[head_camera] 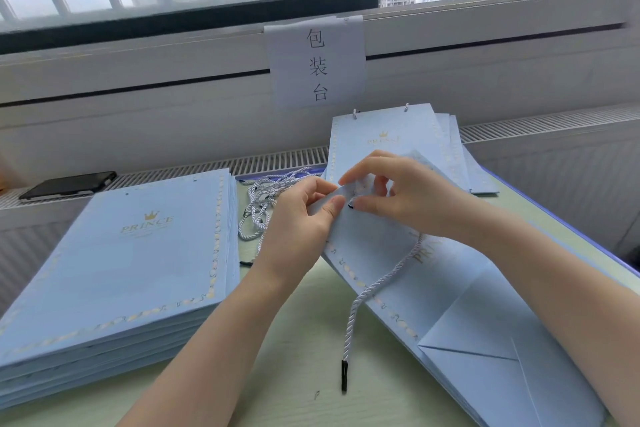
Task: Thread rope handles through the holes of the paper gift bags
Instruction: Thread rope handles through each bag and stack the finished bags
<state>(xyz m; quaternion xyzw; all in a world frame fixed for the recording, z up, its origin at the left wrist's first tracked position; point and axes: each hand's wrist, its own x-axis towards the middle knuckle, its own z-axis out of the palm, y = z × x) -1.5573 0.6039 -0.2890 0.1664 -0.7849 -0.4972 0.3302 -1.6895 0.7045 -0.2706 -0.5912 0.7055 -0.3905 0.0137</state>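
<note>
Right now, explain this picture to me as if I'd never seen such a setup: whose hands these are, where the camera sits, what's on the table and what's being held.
There is no machine here. One camera, worn on a person's head, looks forward and down at their two bare hands. The left hand grips the top edge of a flat pale blue paper gift bag, and the right hand pinches that same edge, where a black tip shows. A white twisted rope handle trails from there across the bag, its other black tip lying on the pale green table. To the left lies a stack of flat blue bags without handles. Behind the hands lie a pile of loose rope handles and a stack of bags already fitted with handles. A black phone rests on the radiator sill.
</note>
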